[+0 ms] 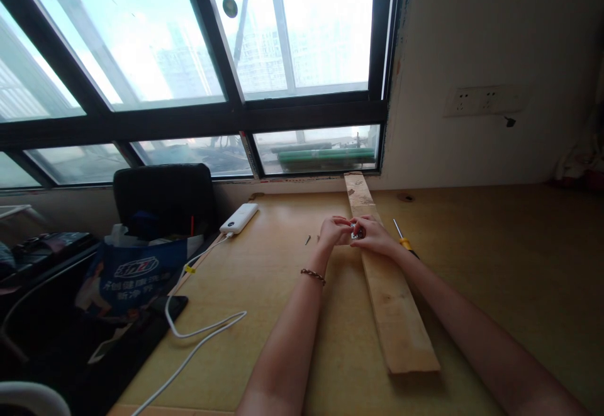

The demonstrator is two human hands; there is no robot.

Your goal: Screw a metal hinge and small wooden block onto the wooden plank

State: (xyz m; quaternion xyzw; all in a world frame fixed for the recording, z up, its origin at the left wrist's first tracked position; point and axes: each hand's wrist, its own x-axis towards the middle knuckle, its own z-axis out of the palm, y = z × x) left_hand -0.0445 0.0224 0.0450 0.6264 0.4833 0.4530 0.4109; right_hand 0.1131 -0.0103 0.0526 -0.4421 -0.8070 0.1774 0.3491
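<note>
Across the table (283, 321) a wooden board (396, 309) runs from 11 to 5 o'clock. Over it, the left hand (333, 230) is at the right hand's (375, 237) 9 o'clock. From both, a screwdriver (404, 242) lies at 3 o'clock. The right fingers pinch a small metal piece (355, 233) above the board; I cannot tell whether the left do. At 9 o'clock lies a screw (308, 240).

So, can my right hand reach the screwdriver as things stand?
Probably yes: the screwdriver lies close beside your right forearm, nothing visibly between, though your right hand would likely first release the small metal piece.
</note>
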